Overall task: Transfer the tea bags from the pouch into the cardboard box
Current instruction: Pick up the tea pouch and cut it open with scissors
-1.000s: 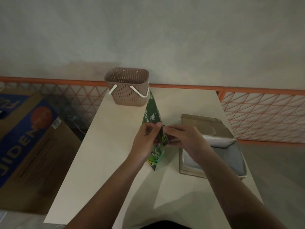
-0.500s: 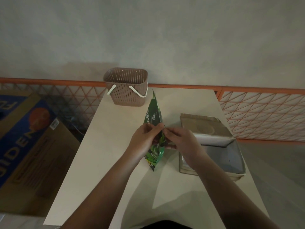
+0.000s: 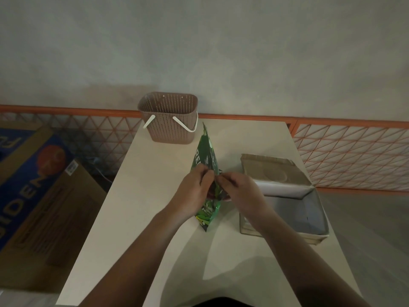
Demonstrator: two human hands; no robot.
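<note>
Both hands, left hand (image 3: 194, 191) and right hand (image 3: 241, 191), pinch the green pouch (image 3: 207, 156) at its upper edge. It stands on the bench (image 3: 155, 196), the open cardboard box (image 3: 316, 209) at its three o'clock and a basket (image 3: 170, 120) at eleven.

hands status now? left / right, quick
Left hand: closed, pinching the top edge of the green pouch.
Right hand: closed, pinching the same pouch edge from the other side.

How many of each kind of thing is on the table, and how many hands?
Green pouch: 1
Open cardboard box: 1
Brown basket: 1
Hands: 2, the left hand and the right hand, both pinching the pouch
Total: 5
</note>
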